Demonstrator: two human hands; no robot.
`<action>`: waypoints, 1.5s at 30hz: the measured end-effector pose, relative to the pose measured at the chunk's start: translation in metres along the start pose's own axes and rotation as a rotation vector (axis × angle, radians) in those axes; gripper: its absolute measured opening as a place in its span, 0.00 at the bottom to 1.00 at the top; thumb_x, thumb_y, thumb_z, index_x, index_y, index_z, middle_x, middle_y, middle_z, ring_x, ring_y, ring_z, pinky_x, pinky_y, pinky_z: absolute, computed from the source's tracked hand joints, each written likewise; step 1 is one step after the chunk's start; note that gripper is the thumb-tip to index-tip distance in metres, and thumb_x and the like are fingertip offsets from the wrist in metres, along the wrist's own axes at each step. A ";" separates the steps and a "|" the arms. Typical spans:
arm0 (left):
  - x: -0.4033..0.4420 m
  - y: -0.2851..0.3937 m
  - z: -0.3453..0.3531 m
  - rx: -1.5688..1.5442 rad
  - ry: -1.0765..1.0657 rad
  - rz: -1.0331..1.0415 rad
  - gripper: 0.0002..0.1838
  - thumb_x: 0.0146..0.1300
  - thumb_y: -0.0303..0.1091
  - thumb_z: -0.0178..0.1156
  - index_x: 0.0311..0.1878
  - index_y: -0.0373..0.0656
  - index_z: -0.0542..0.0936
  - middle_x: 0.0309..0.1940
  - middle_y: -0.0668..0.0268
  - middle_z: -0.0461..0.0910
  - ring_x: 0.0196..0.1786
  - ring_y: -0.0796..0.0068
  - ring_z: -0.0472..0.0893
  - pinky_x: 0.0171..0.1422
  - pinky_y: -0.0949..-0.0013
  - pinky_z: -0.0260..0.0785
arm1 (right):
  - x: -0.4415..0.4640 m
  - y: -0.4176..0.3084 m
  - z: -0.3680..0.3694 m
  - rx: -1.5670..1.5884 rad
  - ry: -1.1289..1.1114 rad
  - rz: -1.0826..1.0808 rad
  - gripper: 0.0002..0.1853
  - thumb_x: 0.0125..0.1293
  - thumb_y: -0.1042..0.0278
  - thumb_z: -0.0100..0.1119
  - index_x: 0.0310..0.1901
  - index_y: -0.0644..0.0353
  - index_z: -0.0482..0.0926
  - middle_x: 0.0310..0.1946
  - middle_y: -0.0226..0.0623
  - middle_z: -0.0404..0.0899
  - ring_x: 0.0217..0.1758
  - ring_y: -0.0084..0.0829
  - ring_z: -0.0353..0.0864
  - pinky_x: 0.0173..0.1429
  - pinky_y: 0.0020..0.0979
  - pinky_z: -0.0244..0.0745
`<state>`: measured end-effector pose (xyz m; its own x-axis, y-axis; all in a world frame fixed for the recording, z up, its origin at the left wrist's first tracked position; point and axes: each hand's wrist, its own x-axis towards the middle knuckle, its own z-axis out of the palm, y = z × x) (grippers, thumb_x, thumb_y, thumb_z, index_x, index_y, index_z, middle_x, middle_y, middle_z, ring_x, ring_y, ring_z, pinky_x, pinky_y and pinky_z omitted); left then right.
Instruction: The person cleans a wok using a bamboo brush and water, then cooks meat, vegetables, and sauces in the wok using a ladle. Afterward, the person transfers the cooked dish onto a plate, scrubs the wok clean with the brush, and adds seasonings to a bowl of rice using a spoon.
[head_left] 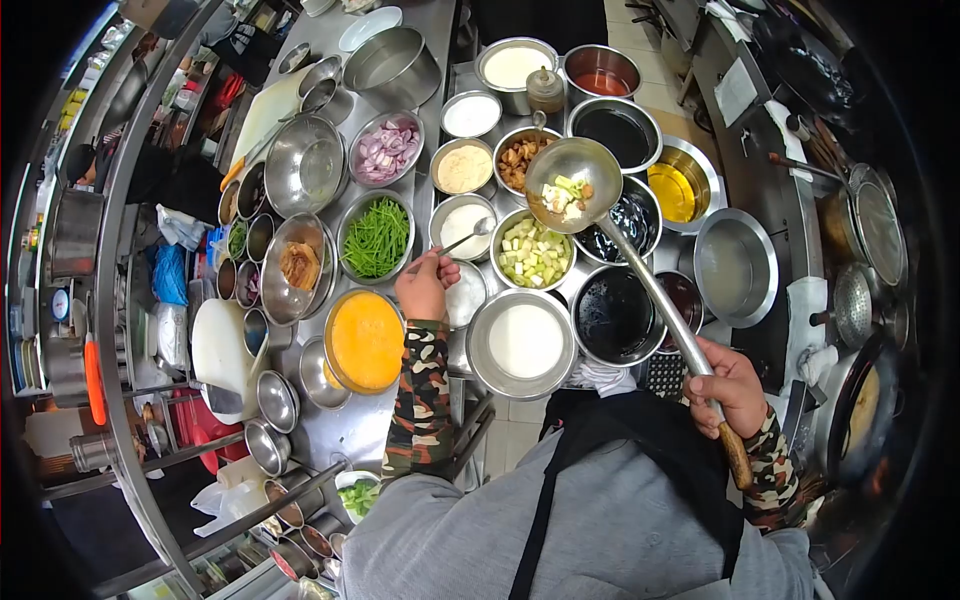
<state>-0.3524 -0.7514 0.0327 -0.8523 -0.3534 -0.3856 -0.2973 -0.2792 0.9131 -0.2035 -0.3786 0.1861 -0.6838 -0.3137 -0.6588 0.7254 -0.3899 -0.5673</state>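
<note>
My left hand (423,285) is closed on the handle of a small metal spoon (481,228), whose bowl is over a metal bowl of white powder (458,211). In my right hand (728,385) is the long handle of a big ladle (590,160). Pale green and whitish chopped pieces (566,195) lie in the ladle, which hangs above the bowls. Just below it stands a bowl of diced pale green vegetable (537,250). A bowl of brown chunks (521,158) is partly hidden behind the ladle.
Around my hands stand bowls of green strips (376,238), sliced red onion (387,149), orange liquid (366,342), white liquid (521,340), dark sauce (616,313) and yellow oil (677,190). A shelf rail (117,300) runs along the left. A wok (850,410) sits at the right.
</note>
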 end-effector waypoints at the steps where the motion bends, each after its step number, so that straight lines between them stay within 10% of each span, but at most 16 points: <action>1: 0.001 0.001 -0.002 -0.030 -0.005 -0.023 0.13 0.67 0.28 0.52 0.48 0.26 0.75 0.29 0.62 0.79 0.27 0.74 0.79 0.32 0.75 0.76 | 0.000 0.000 0.000 0.000 0.000 -0.002 0.35 0.62 0.82 0.51 0.71 0.58 0.56 0.21 0.32 0.68 0.12 0.20 0.66 0.14 0.24 0.64; 10: -0.038 0.052 0.017 -0.179 -0.088 0.014 0.15 0.68 0.29 0.52 0.51 0.26 0.74 0.30 0.62 0.79 0.28 0.73 0.80 0.34 0.74 0.75 | 0.001 -0.004 0.006 -0.043 -0.085 0.001 0.32 0.64 0.81 0.50 0.71 0.60 0.57 0.21 0.30 0.68 0.13 0.18 0.66 0.15 0.24 0.64; 13: -0.044 0.059 0.010 0.800 0.096 0.850 0.14 0.67 0.32 0.55 0.45 0.29 0.80 0.28 0.60 0.82 0.27 0.71 0.80 0.34 0.73 0.71 | 0.004 -0.001 0.005 -0.060 -0.107 0.002 0.32 0.64 0.80 0.50 0.70 0.60 0.58 0.21 0.30 0.68 0.13 0.18 0.66 0.15 0.24 0.64; 17: -0.096 0.097 0.008 1.000 0.151 0.898 0.10 0.62 0.32 0.58 0.37 0.35 0.83 0.32 0.50 0.81 0.34 0.51 0.80 0.40 0.58 0.72 | -0.008 -0.001 -0.003 -0.022 -0.124 -0.002 0.33 0.64 0.79 0.51 0.71 0.60 0.57 0.21 0.30 0.67 0.13 0.18 0.66 0.15 0.23 0.64; 20: -0.101 0.083 -0.006 1.403 0.038 0.518 0.14 0.60 0.39 0.60 0.33 0.35 0.83 0.32 0.50 0.81 0.36 0.50 0.80 0.41 0.57 0.72 | -0.035 -0.002 -0.025 0.031 -0.069 -0.042 0.34 0.64 0.78 0.52 0.72 0.60 0.55 0.22 0.31 0.67 0.14 0.18 0.65 0.15 0.22 0.63; 24: -0.052 -0.006 -0.018 1.638 0.097 0.491 0.24 0.57 0.45 0.64 0.50 0.35 0.79 0.48 0.47 0.79 0.52 0.47 0.77 0.56 0.53 0.69 | -0.119 0.008 -0.077 0.262 0.080 -0.233 0.36 0.64 0.77 0.53 0.72 0.59 0.53 0.24 0.34 0.67 0.13 0.19 0.63 0.14 0.22 0.60; 26: 0.013 -0.028 -0.012 1.332 0.372 1.118 0.38 0.52 0.46 0.71 0.59 0.29 0.71 0.57 0.43 0.72 0.61 0.46 0.70 0.66 0.51 0.62 | -0.079 0.047 -0.127 0.309 0.147 -0.425 0.35 0.64 0.77 0.52 0.72 0.58 0.53 0.24 0.34 0.66 0.13 0.19 0.63 0.14 0.22 0.59; 28: 0.020 -0.007 0.015 1.116 0.286 1.467 0.32 0.61 0.37 0.66 0.63 0.30 0.67 0.59 0.46 0.71 0.60 0.51 0.72 0.67 0.57 0.63 | -0.104 0.076 -0.171 0.384 0.340 -0.587 0.33 0.65 0.76 0.51 0.71 0.57 0.55 0.25 0.34 0.67 0.13 0.20 0.63 0.14 0.23 0.59; 36: -0.093 -0.138 0.180 0.498 -0.474 1.144 0.25 0.62 0.23 0.59 0.62 0.31 0.69 0.59 0.53 0.72 0.61 0.60 0.72 0.68 0.62 0.60 | -0.199 0.165 -0.330 -0.474 1.692 -0.607 0.29 0.57 0.74 0.57 0.63 0.63 0.69 0.19 0.29 0.73 0.14 0.20 0.69 0.18 0.25 0.65; 39: -0.188 -0.166 0.244 0.523 -0.722 1.139 0.25 0.59 0.22 0.60 0.61 0.31 0.70 0.58 0.53 0.73 0.61 0.58 0.72 0.68 0.62 0.59 | -0.268 0.200 -0.440 -0.351 1.604 -0.420 0.28 0.55 0.72 0.57 0.61 0.65 0.72 0.25 0.40 0.80 0.20 0.33 0.78 0.27 0.33 0.74; 40: -0.210 -0.160 0.265 0.579 -0.789 1.163 0.25 0.58 0.22 0.60 0.61 0.32 0.70 0.58 0.53 0.73 0.61 0.58 0.72 0.68 0.61 0.59 | -0.260 0.230 -0.518 -1.105 1.967 -0.479 0.28 0.54 0.71 0.56 0.60 0.64 0.73 0.32 0.52 0.82 0.33 0.47 0.83 0.40 0.40 0.77; 42: -0.258 -0.179 0.284 0.570 -0.925 1.167 0.25 0.55 0.23 0.62 0.58 0.32 0.72 0.56 0.51 0.73 0.60 0.54 0.72 0.67 0.60 0.59 | -0.269 0.251 -0.592 -0.967 2.108 -0.257 0.33 0.55 0.71 0.57 0.64 0.69 0.65 0.41 0.55 0.81 0.36 0.42 0.83 0.41 0.37 0.77; 45: -0.305 -0.202 0.295 0.647 -1.096 1.171 0.25 0.53 0.24 0.64 0.57 0.35 0.74 0.54 0.51 0.73 0.58 0.53 0.73 0.64 0.60 0.63 | -0.273 0.246 -0.583 -0.270 1.738 -0.393 0.31 0.57 0.74 0.56 0.65 0.62 0.67 0.27 0.42 0.78 0.21 0.34 0.76 0.24 0.36 0.72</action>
<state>-0.1596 -0.3242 0.0054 -0.5160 0.7090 0.4806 0.7674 0.1335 0.6271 0.2075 0.1162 -0.0616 -0.0738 0.9932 -0.0903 0.6712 -0.0175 -0.7410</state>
